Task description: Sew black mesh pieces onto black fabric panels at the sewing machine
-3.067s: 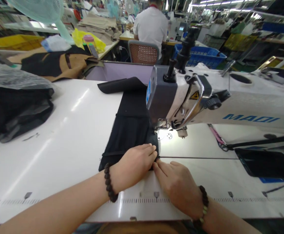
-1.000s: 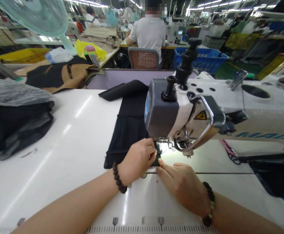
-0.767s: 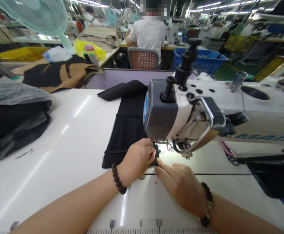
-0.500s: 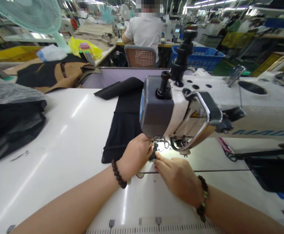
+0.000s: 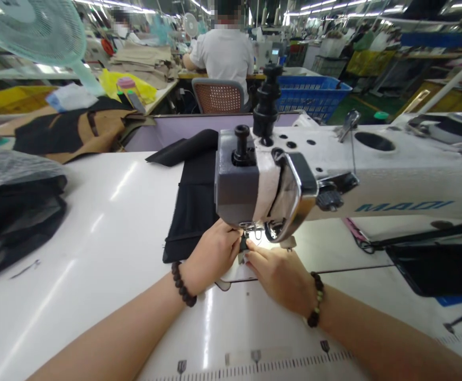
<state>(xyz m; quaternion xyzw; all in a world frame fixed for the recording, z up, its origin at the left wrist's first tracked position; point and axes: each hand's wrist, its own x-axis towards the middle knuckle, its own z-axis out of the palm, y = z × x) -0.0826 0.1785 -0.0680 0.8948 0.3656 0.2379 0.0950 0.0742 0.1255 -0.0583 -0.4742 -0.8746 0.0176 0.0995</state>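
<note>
A sewing machine (image 5: 238, 180) stands over the white table, its lamp lighting the plate under the needle. Black fabric (image 5: 195, 211) lies flat to the left of the machine head, with a rolled part at its far end. My left hand (image 5: 217, 251) is closed on the near edge of this fabric, close to the presser foot. From the right, my right hand (image 5: 276, 270) presses its fingertips on the narrow black end of the fabric just before the foot. The needle tip is hard to make out.
Dark material under clear plastic (image 5: 16, 211) lies at the left. A black flat device (image 5: 437, 270) rests at the right. A ruler strip (image 5: 290, 364) runs along the front edge. Beyond are a fan (image 5: 32, 42), a blue basket (image 5: 310, 95) and a seated person (image 5: 225, 58).
The view has shifted slightly to the right. The black fabric's narrow end looks shorter in front of the foot, and both hands stay beside it.
</note>
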